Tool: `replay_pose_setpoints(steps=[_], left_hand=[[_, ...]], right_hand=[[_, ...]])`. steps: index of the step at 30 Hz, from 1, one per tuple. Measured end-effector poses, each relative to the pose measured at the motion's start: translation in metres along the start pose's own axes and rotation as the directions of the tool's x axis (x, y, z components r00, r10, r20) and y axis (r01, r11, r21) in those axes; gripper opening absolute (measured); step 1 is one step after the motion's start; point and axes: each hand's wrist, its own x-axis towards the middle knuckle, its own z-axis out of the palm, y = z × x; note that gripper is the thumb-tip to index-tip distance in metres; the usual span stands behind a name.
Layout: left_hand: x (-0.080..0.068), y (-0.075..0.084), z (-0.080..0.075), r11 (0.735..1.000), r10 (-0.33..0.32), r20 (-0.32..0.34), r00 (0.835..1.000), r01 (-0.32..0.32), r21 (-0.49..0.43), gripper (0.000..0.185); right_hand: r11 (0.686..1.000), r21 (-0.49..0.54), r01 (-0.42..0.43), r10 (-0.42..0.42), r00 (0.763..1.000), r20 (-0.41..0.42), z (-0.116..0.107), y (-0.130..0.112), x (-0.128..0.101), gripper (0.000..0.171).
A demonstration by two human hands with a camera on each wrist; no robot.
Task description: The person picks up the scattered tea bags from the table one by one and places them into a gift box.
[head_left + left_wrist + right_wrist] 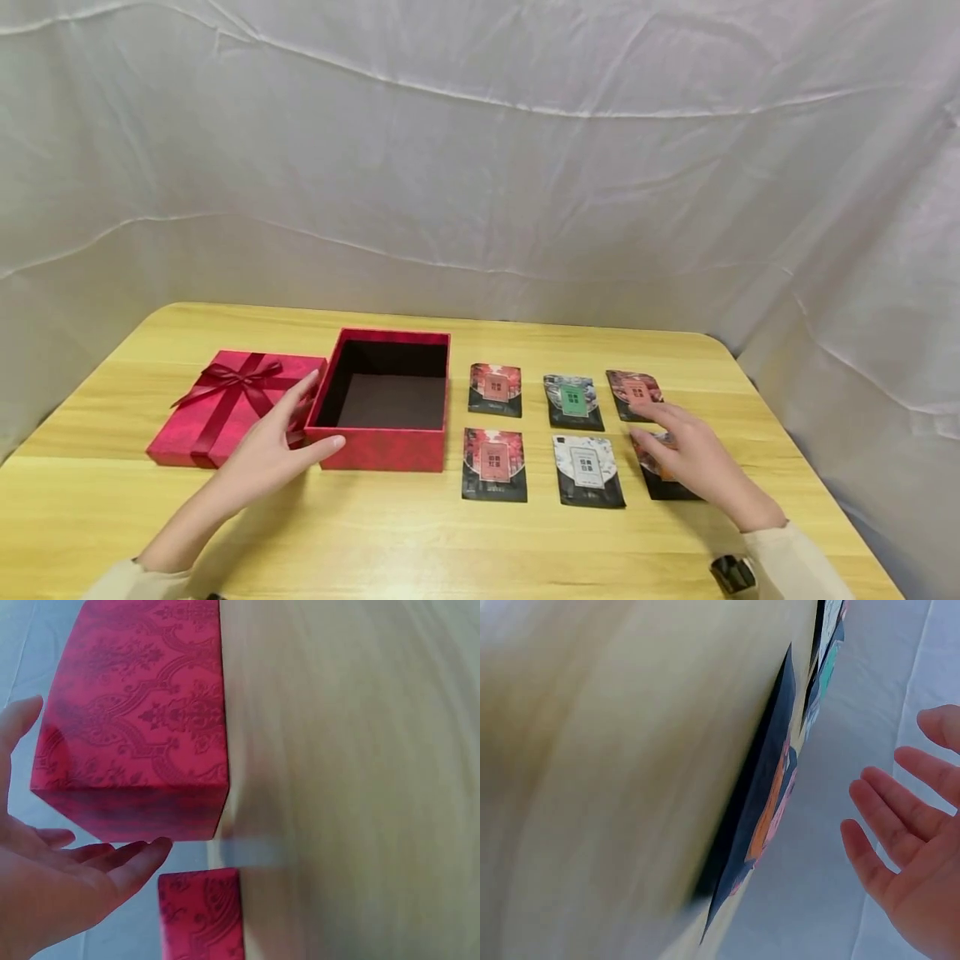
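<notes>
we see left hand (273, 454) fingers spread and relaxed, gripping nothing, just beside front left corner of open red box (382, 400); contact unclear. ribboned lid (228, 404) lies on counter (480, 542) left of box, partly behind hand. right hand (693, 458) flat, fingers straight, over orange packet (663, 483) at near right of six-packet grid; wrist view shows palm apart from it. white packet (588, 471) just left.

Bare bench (420, 542) lies open between both hands, while the open red box (382, 400) blocks the left hand's (270, 454) front.
</notes>
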Motion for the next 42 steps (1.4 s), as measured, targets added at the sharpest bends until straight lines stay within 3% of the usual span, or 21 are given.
replay_pose_setpoints(steps=[10, 15, 26, 42], left_hand=[[0.005, 0.002, 0.007, 0.998, -0.032, -0.036, 0.999, 0.030, -0.050, 0.090], [0.006, 0.002, 0.009, 1.000, -0.024, -0.035, 0.999, 0.024, -0.019, 0.089], [0.005, 0.002, 0.010, 1.000, -0.029, -0.038, 0.999, 0.028, -0.010, 0.086], [0.003, 0.002, 0.007, 0.999, -0.050, -0.026, 0.998, 0.050, -0.013, 0.083]], right_hand=[[0.999, 0.019, -0.045, 0.044, 0.998, 0.042, -0.009, 0.011, -0.001, 0.038], [0.993, 0.075, -0.088, 0.083, 0.995, 0.063, -0.014, 0.022, -0.001, 0.039], [0.946, 0.227, -0.232, 0.193, 0.964, 0.182, -0.020, 0.050, -0.006, 0.043], [0.952, 0.227, -0.204, 0.130, 0.945, 0.301, -0.024, 0.078, -0.015, 0.057]])
